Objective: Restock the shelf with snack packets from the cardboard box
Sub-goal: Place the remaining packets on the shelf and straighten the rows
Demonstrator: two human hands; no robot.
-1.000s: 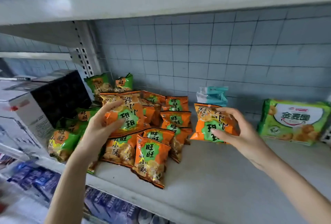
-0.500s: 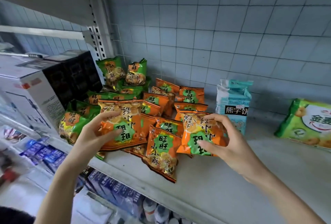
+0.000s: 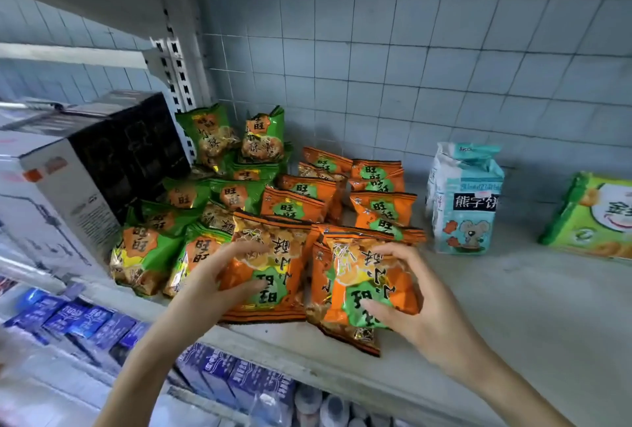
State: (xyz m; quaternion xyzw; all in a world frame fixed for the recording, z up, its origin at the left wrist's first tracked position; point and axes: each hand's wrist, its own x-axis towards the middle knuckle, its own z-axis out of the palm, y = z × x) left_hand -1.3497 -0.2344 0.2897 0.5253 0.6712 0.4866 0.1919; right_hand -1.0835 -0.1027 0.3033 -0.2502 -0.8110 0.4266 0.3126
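Note:
My left hand (image 3: 219, 276) grips an orange snack packet (image 3: 273, 255) by its left edge, low over the front of the grey shelf (image 3: 513, 324). My right hand (image 3: 420, 303) holds a second orange snack packet (image 3: 362, 272) just to its right, on top of another orange packet lying at the shelf's front. Behind them stand several orange packets (image 3: 379, 208) in rows. Green packets (image 3: 154, 249) fill the left side, two upright at the back. The cardboard box is out of view.
A black and white carton (image 3: 85, 180) stands left of the packets. A pale blue biscuit bag (image 3: 465, 201) and a green biscuit pack (image 3: 591, 218) sit to the right, with bare shelf in front. Blue boxes (image 3: 78, 317) line the shelf below. A tiled wall backs the shelf.
Both hands have brought their orange packets down and toward the shelf's front edge; the right packet moved left, close to the left one. The camera has tilted lower and nearer.

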